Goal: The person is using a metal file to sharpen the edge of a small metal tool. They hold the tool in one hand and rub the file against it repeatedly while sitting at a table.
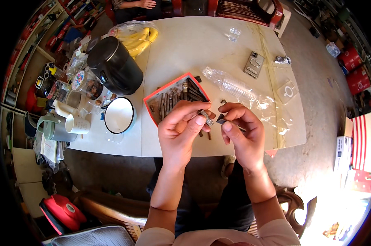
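Observation:
My left hand (pixel 181 129) pinches a small shiny metal cylinder (pixel 206 117) between thumb and fingers, over the table's near edge. Close beside it, my right hand (pixel 246 133) grips a small dark flat piece (pixel 221 119) at its fingertips. The two pieces are apart, with a narrow gap between them. Behind my left hand lies an open red-rimmed box (pixel 152 102) holding several dark metal rods (pixel 166 104), partly hidden by my fingers. A small dark bit (pixel 223 101) rests on the table just beyond my right fingertips.
Left on the table (pixel 181 39) stand a black lidded appliance (pixel 113 65), a white bowl (pixel 119 115), a mug (pixel 76 124) and jars. Bananas (pixel 142 39) lie behind. To the right are a clear plastic tray (pixel 234 87), a phone (pixel 254 64) and a glass (pixel 234 34). A person (pixel 138 9) sits opposite.

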The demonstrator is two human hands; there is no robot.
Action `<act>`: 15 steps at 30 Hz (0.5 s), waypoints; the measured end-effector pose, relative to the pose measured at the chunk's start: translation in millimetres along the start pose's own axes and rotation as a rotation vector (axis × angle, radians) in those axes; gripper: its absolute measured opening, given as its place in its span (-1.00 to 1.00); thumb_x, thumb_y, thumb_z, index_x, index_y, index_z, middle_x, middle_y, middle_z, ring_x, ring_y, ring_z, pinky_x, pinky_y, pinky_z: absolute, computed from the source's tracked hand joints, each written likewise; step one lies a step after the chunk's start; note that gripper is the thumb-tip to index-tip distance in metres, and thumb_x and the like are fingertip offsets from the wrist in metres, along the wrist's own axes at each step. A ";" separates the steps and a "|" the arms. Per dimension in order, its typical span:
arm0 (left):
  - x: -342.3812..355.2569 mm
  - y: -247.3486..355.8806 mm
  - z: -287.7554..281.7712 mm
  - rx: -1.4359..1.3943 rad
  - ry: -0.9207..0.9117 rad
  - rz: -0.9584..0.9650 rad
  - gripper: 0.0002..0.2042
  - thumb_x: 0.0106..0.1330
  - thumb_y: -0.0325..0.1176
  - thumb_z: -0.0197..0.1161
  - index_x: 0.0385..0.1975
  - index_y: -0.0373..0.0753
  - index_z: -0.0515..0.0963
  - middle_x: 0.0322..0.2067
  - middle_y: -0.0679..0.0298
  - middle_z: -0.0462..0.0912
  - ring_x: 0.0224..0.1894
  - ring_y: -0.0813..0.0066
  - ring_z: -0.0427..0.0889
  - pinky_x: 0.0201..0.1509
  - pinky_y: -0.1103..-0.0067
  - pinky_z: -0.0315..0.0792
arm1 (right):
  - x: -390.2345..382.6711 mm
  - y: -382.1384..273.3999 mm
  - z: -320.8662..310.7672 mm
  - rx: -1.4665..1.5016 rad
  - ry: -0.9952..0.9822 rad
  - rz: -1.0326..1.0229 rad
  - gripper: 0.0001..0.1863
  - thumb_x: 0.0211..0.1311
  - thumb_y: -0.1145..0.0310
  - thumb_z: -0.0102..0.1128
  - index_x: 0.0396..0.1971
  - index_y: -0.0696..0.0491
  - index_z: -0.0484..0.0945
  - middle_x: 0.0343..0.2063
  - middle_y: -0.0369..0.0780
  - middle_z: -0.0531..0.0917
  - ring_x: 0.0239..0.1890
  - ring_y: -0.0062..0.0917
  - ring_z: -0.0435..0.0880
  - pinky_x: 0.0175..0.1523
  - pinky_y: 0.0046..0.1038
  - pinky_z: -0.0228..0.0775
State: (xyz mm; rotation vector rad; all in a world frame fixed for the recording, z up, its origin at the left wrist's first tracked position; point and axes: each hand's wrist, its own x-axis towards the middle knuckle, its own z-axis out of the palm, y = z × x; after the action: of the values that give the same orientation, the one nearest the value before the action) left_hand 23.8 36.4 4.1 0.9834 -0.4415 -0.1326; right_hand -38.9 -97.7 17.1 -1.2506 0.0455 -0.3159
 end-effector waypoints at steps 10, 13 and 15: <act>-2.8 -0.6 12.3 0.299 -0.115 0.094 -0.81 0.18 -0.61 0.20 -0.20 -0.37 0.58 -0.26 0.19 0.54 -0.34 0.56 0.57 -0.40 0.71 0.56 | 0.9 2.0 -8.5 0.242 0.136 0.068 -0.91 0.23 0.46 0.16 -0.37 0.13 0.45 -0.41 -0.33 0.51 -0.60 -0.80 0.34 -0.54 -0.74 0.11; -2.7 -1.2 13.0 0.348 -0.118 0.122 -0.82 0.18 -0.60 0.20 -0.21 -0.38 0.58 -0.26 0.18 0.54 -0.32 0.54 0.57 -0.40 0.70 0.56 | 0.0 7.8 -8.7 0.130 0.177 0.014 -0.89 0.23 0.42 0.19 -0.35 0.11 0.46 -0.48 -0.37 0.51 -0.59 -0.80 0.35 -0.52 -0.74 0.14; -3.2 1.0 14.1 0.335 -0.104 0.109 -0.82 0.19 -0.60 0.19 -0.21 -0.39 0.57 -0.27 0.18 0.54 -0.30 0.52 0.59 -0.38 0.68 0.57 | 1.7 7.9 -8.3 0.092 0.182 0.014 -0.88 0.22 0.41 0.21 -0.34 0.09 0.47 -0.51 -0.38 0.50 -0.57 -0.79 0.37 -0.49 -0.73 0.18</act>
State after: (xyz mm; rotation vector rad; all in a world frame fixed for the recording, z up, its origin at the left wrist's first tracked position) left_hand 14.9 27.1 10.6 1.2817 -0.6246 -0.0103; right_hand -37.3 -103.6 7.2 -1.1272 0.1934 -0.4145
